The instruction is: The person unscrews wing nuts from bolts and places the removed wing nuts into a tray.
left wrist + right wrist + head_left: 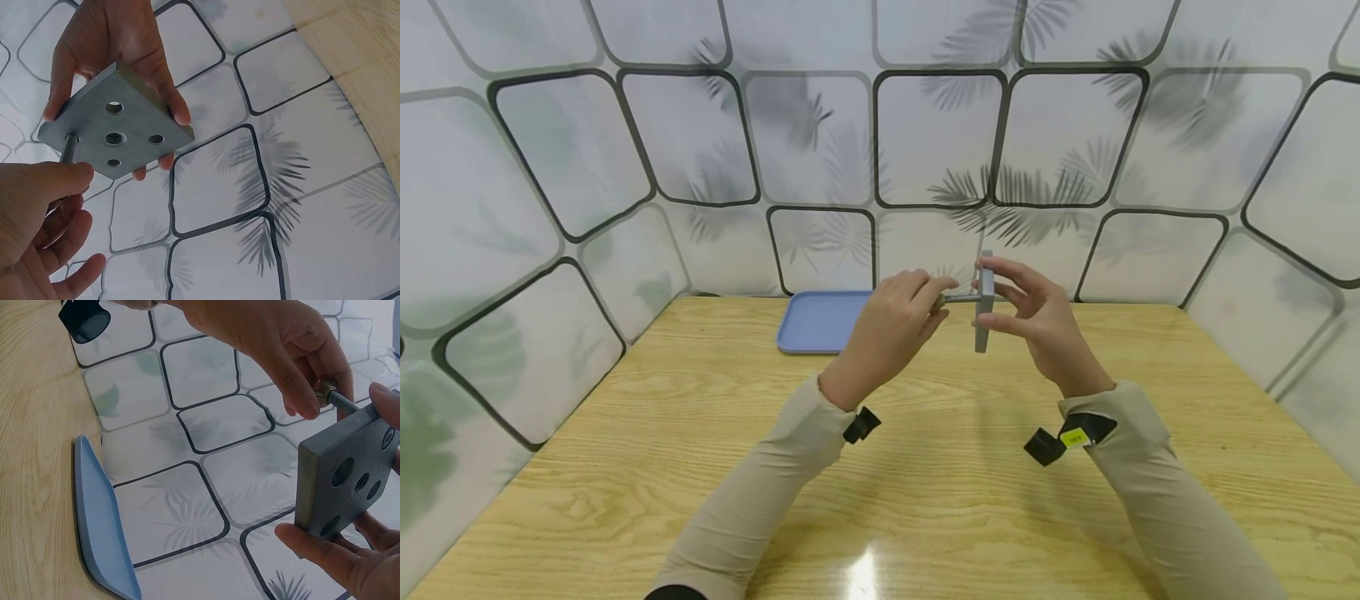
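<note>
My right hand [1045,325] holds a square grey metal plate [985,304] by its edges, thumb and fingers on opposite sides. The plate [100,122] has several round holes, and the middle one shows threads. My left hand [895,321] pinches a threaded bolt [342,402] near a brass-coloured end piece [324,391]. The far end of the bolt [69,149] meets a hole near one corner of the plate; whether it has engaged there, I cannot tell. Both hands are raised above the table.
A blue tray [812,325] lies at the back of the wooden table [700,417], partly behind my left hand. Patterned white curtain [820,142] surrounds the table at the back and sides. Each wrist carries a small black camera [861,425].
</note>
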Available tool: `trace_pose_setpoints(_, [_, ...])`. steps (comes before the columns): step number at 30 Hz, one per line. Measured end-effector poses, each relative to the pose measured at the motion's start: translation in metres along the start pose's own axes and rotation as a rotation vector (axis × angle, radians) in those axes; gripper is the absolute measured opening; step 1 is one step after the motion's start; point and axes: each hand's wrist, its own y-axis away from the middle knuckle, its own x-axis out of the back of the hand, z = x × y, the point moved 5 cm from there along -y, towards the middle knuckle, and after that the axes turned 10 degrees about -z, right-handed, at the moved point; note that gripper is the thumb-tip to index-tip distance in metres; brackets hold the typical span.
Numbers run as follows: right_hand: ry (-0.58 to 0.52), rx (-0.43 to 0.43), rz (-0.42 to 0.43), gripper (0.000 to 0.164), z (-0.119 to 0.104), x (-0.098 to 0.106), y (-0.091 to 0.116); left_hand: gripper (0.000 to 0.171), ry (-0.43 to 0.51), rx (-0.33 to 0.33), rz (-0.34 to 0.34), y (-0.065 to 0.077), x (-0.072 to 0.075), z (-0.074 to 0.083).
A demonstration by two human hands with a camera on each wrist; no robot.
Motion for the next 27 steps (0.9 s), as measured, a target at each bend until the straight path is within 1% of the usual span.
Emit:
trace_pose_setpoints(6, [-0.001,-0.004,0.001,0.058,-0.0002,-0.0002,-0.0004,0.034,-0.033,-0.004,0.018,0.0,-0.0004,-0.0012])
trace_pose_setpoints(13, [-0.007,-0.001,0.005,0.058,-0.0006,0.0007,-0.0007,0.042,-0.025,-0.01,0.034,0.0006,0.0014,-0.0018])
trace_pose_setpoints(19, [-0.015,0.021,0.003,0.058,-0.0027,0.0013,-0.001,0.039,-0.005,-0.009,0.056,0.0018,0.0044,-0.0022])
trace_pose_setpoints(27, [-0.005,0.021,0.007,0.058,-0.0038,0.002,-0.0003,0.035,-0.021,0.006,0.034,0.0017,0.0044,-0.0029])
